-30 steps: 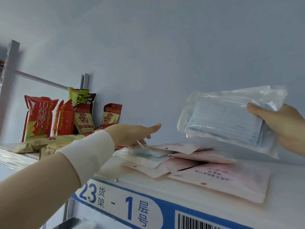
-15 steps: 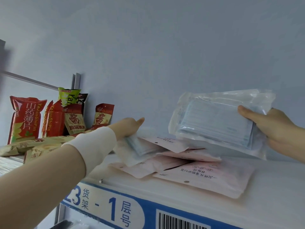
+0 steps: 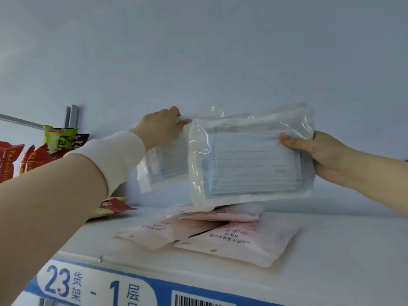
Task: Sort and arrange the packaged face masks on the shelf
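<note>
Here, a clear pack of blue face masks [image 3: 249,160] is held in the air above the shelf [image 3: 331,261], its long side roughly level. Its lower edge hangs over a pile of pink mask packs [image 3: 238,241]; whether it touches the top one cannot be told. The right hand [image 3: 315,155] grips the pack's right end, with the thumb across the front and the fingers curled behind.

Just to the left and a little farther back, a smaller clear mask pack [image 3: 163,164] hangs from the left hand [image 3: 161,127], whose curled fingers pinch its top edge. The right side of this pack is hidden behind the bigger one. A white cuff [image 3: 114,155] covers the left wrist.

The pink packs lie flat and overlapping on the white shelf, under and nearer than the held packs, with their print facing up.

At the far left of the shelf, red and green snack bags [image 3: 59,138] stand against the wall, and one yellow and red bag [image 3: 112,206] lies flat beside the left forearm.

Along the shelf's near edge runs a blue and white label [image 3: 99,286] reading 23 and 1, with a barcode [image 3: 198,302] to its right.
</note>
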{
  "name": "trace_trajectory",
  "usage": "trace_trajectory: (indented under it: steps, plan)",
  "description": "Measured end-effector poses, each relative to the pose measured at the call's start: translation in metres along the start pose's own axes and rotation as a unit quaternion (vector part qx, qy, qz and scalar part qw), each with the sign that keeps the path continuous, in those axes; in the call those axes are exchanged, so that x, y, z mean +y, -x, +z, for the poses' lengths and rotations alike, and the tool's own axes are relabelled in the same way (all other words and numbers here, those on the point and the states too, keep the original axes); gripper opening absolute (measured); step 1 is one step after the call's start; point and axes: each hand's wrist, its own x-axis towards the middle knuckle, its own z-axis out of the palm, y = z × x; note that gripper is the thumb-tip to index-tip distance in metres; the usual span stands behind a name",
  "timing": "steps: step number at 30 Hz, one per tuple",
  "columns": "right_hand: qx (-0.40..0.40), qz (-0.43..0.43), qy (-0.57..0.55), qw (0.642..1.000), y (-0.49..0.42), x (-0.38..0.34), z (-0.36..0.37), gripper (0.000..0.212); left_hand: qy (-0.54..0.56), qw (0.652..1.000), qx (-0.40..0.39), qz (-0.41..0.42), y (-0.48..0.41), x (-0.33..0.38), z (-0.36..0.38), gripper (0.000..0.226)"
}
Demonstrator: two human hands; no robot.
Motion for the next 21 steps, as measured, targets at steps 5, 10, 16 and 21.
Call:
trace_trajectory:
  steps: [5, 10, 16, 21]
  plan:
    - [-0.024, -0.016, 0.0, 1.0, 0.005, -0.012, -0.018, 0.047, 0.271, 0.956, -0.113, 0.01, -0.008, 0.039, 0.001, 0.019]
    - [-0.061, -0.041, 0.047, 0.996, 0.017, -0.018, -0.049, 0.071, 0.269, 0.942, -0.184, 0.081, -0.007, 0.081, -0.001, 0.031]
    - [-0.045, -0.053, 0.056, 0.996, 0.02, -0.022, -0.054, 0.053, 0.252, 0.925, -0.246, 0.145, -0.008, 0.112, -0.013, 0.035]
    - [-0.004, -0.058, 0.081, 0.995, 0.022, -0.021, -0.049, 0.046, 0.264, 0.908, -0.288, 0.152, -0.003, 0.124, -0.027, 0.04]
